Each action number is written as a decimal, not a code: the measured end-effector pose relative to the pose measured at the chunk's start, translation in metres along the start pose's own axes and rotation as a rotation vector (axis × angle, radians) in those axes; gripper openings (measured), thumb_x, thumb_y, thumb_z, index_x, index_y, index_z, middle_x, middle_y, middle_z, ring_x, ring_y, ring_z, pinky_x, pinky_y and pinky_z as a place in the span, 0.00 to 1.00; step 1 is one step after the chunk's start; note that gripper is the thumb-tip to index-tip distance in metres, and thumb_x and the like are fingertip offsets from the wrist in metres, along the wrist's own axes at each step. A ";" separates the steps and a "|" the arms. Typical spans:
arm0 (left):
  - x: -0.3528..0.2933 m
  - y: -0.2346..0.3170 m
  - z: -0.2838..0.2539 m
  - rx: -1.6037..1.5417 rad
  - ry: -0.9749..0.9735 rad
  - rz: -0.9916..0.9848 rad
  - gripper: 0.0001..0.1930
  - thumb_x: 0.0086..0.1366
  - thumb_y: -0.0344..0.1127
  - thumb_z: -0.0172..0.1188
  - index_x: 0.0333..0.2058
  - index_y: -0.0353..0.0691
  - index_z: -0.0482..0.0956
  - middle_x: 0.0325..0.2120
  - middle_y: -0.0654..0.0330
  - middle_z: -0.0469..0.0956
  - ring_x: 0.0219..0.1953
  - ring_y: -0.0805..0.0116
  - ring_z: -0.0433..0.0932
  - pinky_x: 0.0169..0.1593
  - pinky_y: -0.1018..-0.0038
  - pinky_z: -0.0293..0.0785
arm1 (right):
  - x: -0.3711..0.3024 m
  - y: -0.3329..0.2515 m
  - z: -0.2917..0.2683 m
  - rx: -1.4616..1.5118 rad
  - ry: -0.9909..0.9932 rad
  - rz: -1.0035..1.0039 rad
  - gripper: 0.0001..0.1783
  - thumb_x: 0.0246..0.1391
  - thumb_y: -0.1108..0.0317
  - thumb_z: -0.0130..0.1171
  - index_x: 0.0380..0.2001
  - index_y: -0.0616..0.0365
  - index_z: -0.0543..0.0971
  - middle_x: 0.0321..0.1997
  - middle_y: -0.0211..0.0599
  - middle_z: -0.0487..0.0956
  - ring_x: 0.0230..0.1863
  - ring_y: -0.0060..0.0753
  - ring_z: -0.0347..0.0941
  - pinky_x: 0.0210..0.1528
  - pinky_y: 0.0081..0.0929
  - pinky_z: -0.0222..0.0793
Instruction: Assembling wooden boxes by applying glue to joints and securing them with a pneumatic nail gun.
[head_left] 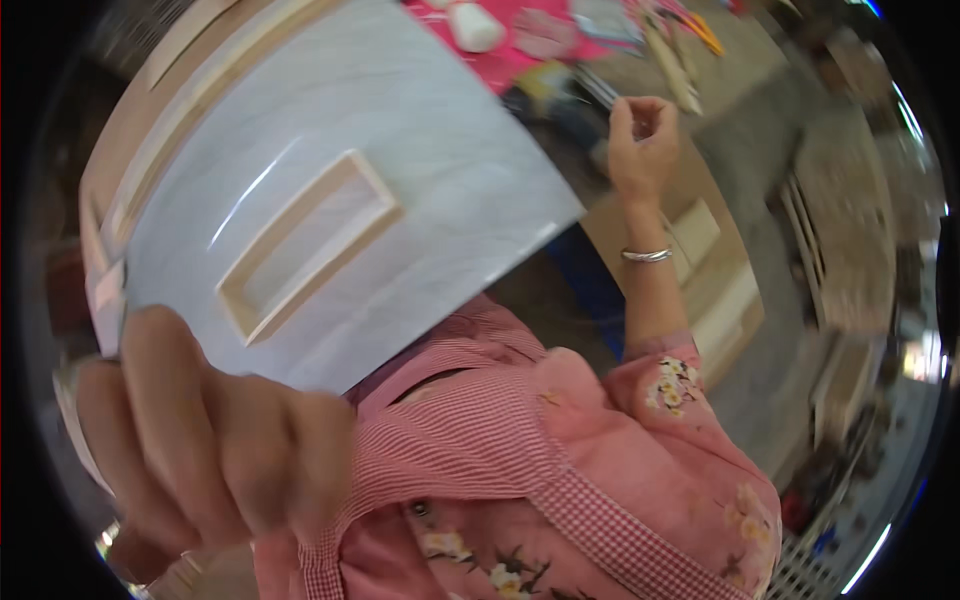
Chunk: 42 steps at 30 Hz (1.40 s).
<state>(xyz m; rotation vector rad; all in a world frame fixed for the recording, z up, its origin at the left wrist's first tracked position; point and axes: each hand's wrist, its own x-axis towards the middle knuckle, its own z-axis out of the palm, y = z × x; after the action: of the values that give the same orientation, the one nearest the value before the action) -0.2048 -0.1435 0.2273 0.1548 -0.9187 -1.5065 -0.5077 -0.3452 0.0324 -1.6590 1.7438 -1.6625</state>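
– pale marbled tabletop across the upper left of the frame, bright pink sheeting beyond at top centre. and on the tabletop?

– light wooden frame, long and rectangular, lying left of centre.

– left hand?

– large and blurred at lower left, close to the lens, fingers bent, fingertips hidden; cannot tell how tightly closed, or on what.

– and right hand?

– at upper right, beyond a silver bracelet, curled into a loose ring with a hollow showing; cannot tell of fingertip contact or any hold.

– nearby?

– brown board bearing pale wooden pieces, right of centre; red-and-white striped apron at lower centre.
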 end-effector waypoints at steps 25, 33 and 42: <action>-0.131 -0.074 -0.103 -0.049 0.840 0.019 0.12 0.75 0.42 0.48 0.35 0.42 0.66 0.29 0.60 0.64 0.27 0.71 0.62 0.45 0.70 0.67 | -0.118 0.302 -0.185 -0.925 -0.147 1.050 0.51 0.36 0.28 0.72 0.48 0.66 0.75 0.53 0.62 0.77 0.56 0.62 0.76 0.58 0.49 0.72; -0.154 -0.074 -0.122 -0.008 0.840 0.103 0.09 0.70 0.38 0.52 0.36 0.39 0.76 0.34 0.59 0.74 0.29 0.70 0.67 0.44 0.70 0.66 | -0.036 0.216 -0.215 -0.529 0.156 0.569 0.32 0.61 0.46 0.63 0.50 0.68 0.76 0.49 0.55 0.81 0.39 0.42 0.80 0.40 0.33 0.78; -0.201 -0.044 -0.129 1.110 1.262 0.013 0.05 0.64 0.28 0.64 0.38 0.36 0.82 0.31 0.63 0.77 0.29 0.76 0.71 0.40 0.79 0.70 | -0.023 -0.055 -0.019 0.152 -0.863 -0.442 0.47 0.42 0.76 0.66 0.69 0.58 0.64 0.68 0.45 0.70 0.65 0.45 0.69 0.67 0.38 0.65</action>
<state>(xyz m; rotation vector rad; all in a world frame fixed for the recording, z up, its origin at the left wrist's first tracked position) -0.1244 -0.0275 0.0298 1.6629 -0.5487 -0.4612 -0.4843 -0.3008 0.0710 -2.2981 0.8575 -0.8949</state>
